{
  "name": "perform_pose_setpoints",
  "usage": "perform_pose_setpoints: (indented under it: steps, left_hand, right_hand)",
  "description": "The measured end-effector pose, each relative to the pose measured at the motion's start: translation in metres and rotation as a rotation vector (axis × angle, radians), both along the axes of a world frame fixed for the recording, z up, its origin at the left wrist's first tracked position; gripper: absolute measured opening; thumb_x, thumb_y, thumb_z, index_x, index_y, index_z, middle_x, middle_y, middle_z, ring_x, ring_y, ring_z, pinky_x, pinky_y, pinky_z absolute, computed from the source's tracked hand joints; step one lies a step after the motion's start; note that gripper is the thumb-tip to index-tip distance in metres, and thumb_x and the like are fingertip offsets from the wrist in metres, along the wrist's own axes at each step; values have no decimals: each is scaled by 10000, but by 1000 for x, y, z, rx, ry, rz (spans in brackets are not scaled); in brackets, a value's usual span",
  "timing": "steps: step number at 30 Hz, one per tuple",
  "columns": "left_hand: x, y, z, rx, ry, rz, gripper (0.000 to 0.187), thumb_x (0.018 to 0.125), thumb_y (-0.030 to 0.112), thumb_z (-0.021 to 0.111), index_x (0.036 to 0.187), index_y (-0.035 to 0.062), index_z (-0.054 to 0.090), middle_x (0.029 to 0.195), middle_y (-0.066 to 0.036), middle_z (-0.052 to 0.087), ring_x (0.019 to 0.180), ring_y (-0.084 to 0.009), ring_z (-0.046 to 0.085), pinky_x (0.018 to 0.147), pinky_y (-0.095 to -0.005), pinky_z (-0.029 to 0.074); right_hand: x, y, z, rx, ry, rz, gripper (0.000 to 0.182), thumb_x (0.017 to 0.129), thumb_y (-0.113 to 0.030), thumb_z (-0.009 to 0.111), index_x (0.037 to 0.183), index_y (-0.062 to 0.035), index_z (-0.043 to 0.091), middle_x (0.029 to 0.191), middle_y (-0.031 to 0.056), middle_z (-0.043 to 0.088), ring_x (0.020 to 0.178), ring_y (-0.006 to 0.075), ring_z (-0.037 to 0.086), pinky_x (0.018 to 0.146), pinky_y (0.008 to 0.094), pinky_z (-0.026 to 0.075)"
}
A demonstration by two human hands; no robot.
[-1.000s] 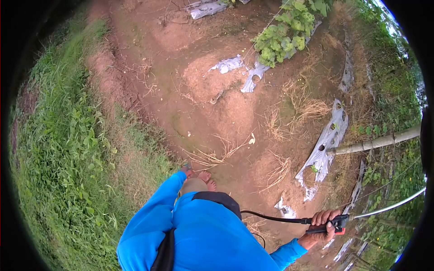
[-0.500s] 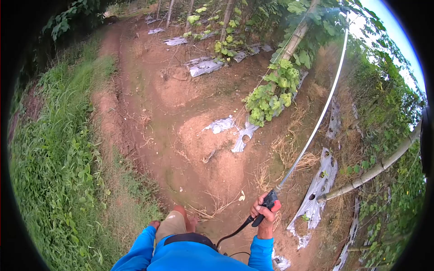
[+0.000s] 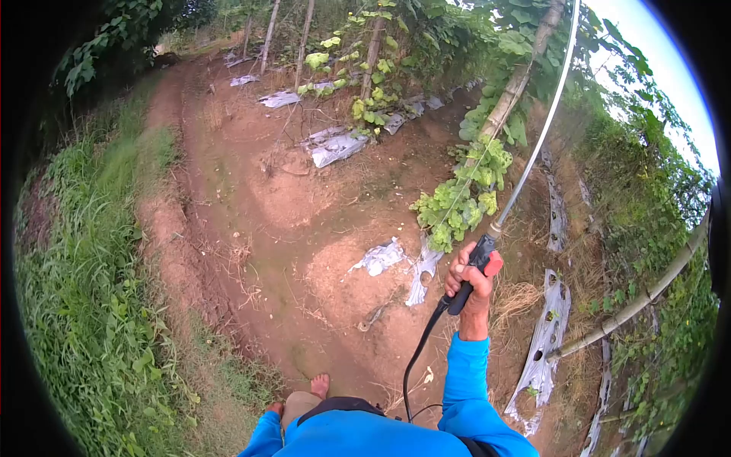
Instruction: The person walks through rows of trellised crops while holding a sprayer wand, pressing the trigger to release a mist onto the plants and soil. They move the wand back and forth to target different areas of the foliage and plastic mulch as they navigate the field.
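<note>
My right hand (image 3: 474, 283) is closed round the black grip of a spray lance (image 3: 483, 255), which has a red part by the thumb. Its long pale tube (image 3: 539, 145) slants up and to the right, past the climbing vines, and leaves the top of the view. From the grip's lower end a black hose (image 3: 413, 362) curves down to my waist. My left hand (image 3: 276, 408) is low beside my trouser leg, mostly hidden by the blue sleeve. Its fingers cannot be made out.
Leafy vines (image 3: 461, 202) climb a slanted pole (image 3: 512, 95) just beyond the lance. Torn plastic mulch (image 3: 542, 343) lies at the right, under a leaning bamboo pole (image 3: 647, 297). A dirt path (image 3: 228, 221) runs ahead, with tall grass (image 3: 84, 282) along its left.
My right hand has moved up and forward with the spray lance, the arm reaching further out. The ground view has shifted, and a bare foot shows ahead of my trouser leg.
</note>
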State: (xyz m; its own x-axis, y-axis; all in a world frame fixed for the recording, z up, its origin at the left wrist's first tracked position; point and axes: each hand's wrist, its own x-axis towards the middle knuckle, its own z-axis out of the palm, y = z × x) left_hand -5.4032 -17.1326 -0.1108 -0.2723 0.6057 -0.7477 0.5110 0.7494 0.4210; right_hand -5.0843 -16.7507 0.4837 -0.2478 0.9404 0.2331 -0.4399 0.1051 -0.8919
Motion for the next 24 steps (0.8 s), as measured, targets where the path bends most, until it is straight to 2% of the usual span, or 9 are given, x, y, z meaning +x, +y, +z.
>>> perform_pose_setpoints:
  steps: [1, 3, 4, 6, 9, 13, 17, 23, 24]
  left_hand:
    - [-19, 18, 2, 2, 2, -2, 446, 832, 339, 467, 1096, 13, 618, 1099, -273, 627, 1008, -399, 613, 842, -511, 486]
    - [-53, 70, 24, -82, -488, 869, 262, 884, 307, 463, 929, 92, 607, 803, -136, 654, 653, -324, 622, 561, -501, 485]
    - [-72, 88, 33, -80, -486, 856, 262, 884, 307, 463, 929, 92, 607, 803, -136, 654, 653, -324, 622, 561, -501, 485]
    - [-114, 124, 37, -2, -582, 944, 250, 874, 333, 474, 852, 105, 575, 733, -81, 605, 526, -199, 555, 395, -366, 392]
    - [-157, 158, 43, 166, -641, 990, 304, 888, 389, 456, 864, 108, 572, 721, -75, 623, 542, -242, 587, 449, -411, 443]
    - [-200, 199, 41, 104, -631, 976, 312, 891, 400, 448, 881, 114, 573, 725, -71, 629, 533, -239, 586, 451, -413, 443]
    - [-243, 233, 24, 50, -642, 1026, 297, 878, 387, 450, 892, 117, 575, 744, -72, 638, 540, -240, 588, 454, -422, 443]
    - [-324, 266, 18, -16, -686, 1086, 303, 877, 377, 442, 935, 107, 567, 752, -85, 641, 571, -257, 593, 457, -432, 442]
    - [-338, 272, 22, -58, -716, 1109, 255, 869, 339, 466, 897, 106, 566, 714, -85, 618, 525, -241, 560, 419, -388, 420]
  right_hand:
    - [-20, 18, 6, 29, -53, -55, 218, 718, -132, 591, 857, -83, 431, 616, 12, 410, 437, 87, 389, 381, 244, 370]
    - [-59, 46, 14, 33, -11, 6, 202, 725, -105, 589, 862, -83, 442, 616, 3, 406, 440, 89, 398, 383, 244, 371]
    - [-77, 58, 16, 30, -13, 76, 203, 725, -99, 590, 865, -82, 444, 622, 3, 409, 440, 90, 398, 384, 245, 368]
    - [-112, 77, 20, 22, -40, 116, 218, 713, -84, 599, 870, -78, 448, 625, 1, 412, 442, 93, 399, 390, 246, 365]
    - [-157, 100, 26, 27, -39, 131, 237, 705, -43, 632, 860, -58, 454, 632, -3, 439, 458, 77, 412, 413, 243, 346]
    - [-206, 135, 18, 2, -21, 85, 216, 710, -49, 642, 832, -59, 465, 621, -7, 438, 468, 71, 420, 418, 238, 340]
    - [-266, 165, -1, 33, -46, -134, 191, 724, -35, 617, 823, -59, 455, 624, -13, 442, 463, 77, 424, 409, 241, 337]
    - [-352, 277, -34, -18, 142, 168, 223, 705, -45, 599, 854, -74, 436, 634, 21, 461, 464, 93, 425, 424, 251, 361]
    - [-366, 301, -34, 20, 119, 210, 237, 692, -58, 614, 850, -73, 439, 631, 21, 463, 465, 94, 428, 426, 252, 363]
